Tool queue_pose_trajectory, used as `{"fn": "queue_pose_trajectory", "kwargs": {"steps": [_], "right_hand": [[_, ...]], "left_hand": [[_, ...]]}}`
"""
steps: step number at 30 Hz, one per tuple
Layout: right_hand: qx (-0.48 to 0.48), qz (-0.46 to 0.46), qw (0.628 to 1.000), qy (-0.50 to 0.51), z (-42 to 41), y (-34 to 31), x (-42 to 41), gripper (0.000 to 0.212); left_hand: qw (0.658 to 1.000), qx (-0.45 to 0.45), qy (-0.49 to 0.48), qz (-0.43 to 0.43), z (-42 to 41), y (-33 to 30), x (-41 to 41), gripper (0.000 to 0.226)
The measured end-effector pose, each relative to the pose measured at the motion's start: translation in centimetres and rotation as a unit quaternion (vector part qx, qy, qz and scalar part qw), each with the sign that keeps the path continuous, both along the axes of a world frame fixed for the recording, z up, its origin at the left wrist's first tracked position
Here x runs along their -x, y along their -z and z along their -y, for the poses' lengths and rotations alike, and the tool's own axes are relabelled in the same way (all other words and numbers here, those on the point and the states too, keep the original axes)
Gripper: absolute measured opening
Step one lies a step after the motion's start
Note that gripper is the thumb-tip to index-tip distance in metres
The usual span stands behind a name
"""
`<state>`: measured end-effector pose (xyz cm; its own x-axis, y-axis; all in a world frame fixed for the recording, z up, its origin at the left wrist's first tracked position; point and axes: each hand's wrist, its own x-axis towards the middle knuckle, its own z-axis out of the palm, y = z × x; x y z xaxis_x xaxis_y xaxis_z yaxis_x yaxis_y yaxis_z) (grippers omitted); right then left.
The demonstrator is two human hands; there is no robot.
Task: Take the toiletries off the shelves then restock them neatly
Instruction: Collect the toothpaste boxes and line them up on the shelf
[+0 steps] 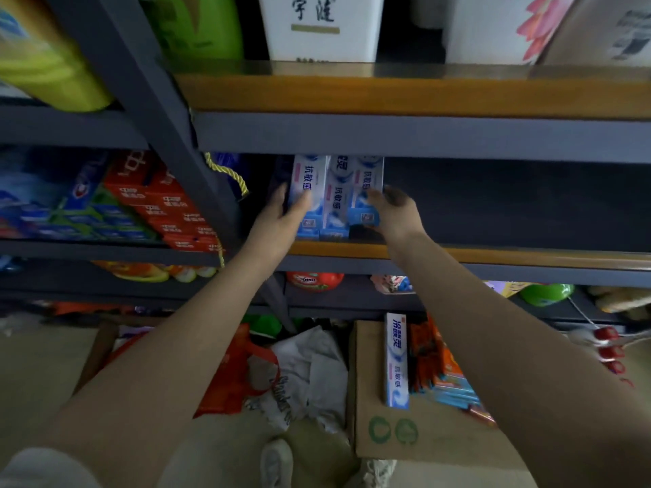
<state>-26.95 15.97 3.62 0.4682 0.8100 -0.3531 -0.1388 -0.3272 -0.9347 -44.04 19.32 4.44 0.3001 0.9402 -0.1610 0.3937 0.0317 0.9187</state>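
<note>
From the head camera, 3 white-and-blue toothpaste boxes (334,195) lie side by side on the wooden shelf board (493,254), long axes running front to back, end flaps facing the person. The left hand (281,216) curls around the leftmost box's outer side. The right hand (391,209) pinches the rightmost box's near end. The boxes sit between both hands.
</note>
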Motion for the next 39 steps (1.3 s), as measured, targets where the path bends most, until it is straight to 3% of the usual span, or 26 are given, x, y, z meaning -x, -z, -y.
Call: {"fn": "queue_pose_trajectory", "kwargs": {"steps": [4,6,10,12,17,22,26,29,32,36,39], "right_hand": [[-0.018,0.042,0.999,-0.005,0.0,0.6,0.8,0.037],[-0.005,0.083,0.996,-0.032,-0.4,0.6,1.5,0.041],[0.049,0.214,0.973,-0.07,-0.9,0.7,2.8,0.025],[0.051,0.227,0.97,-0.073,-0.6,0.6,3.1,0.025],[0.007,0.191,0.966,-0.176,0.8,0.1,3.0,0.027],[-0.004,0.354,0.912,-0.206,2.1,0.9,2.9,0.048],[0.014,0.415,0.893,-0.175,2.7,1.8,3.2,0.076],[0.014,0.442,0.879,-0.177,2.6,1.8,3.2,0.073],[0.025,0.455,0.874,-0.17,2.3,1.8,3.5,0.072],[0.055,0.485,0.855,-0.175,1.9,2.2,4.4,0.073],[0.043,0.475,0.866,-0.149,2.0,2.3,4.7,0.072]], "left_hand": [[0.996,-0.001,0.081,0.033,0.4,1.8,1.6,0.081],[0.995,-0.056,0.085,-0.005,0.0,2.0,1.8,0.079],[0.976,-0.181,0.092,-0.083,0.0,2.3,1.8,0.076],[0.968,-0.216,0.088,-0.097,0.1,2.8,2.0,0.075],[0.967,-0.233,0.044,-0.089,-0.4,3.2,1.5,0.072],[0.966,-0.245,0.019,-0.076,-0.1,3.5,1.5,0.07],[0.966,-0.246,-0.008,-0.076,0.4,3.7,1.4,0.063],[0.97,-0.233,-0.027,-0.056,0.0,4.2,1.2,0.047],[0.97,-0.225,-0.036,-0.089,-0.3,4.6,0.9,0.038],[0.963,-0.24,-0.042,-0.112,0.3,4.3,1.0,0.039],[0.969,-0.231,-0.027,-0.087,1.7,4.2,1.3,0.048]]}}
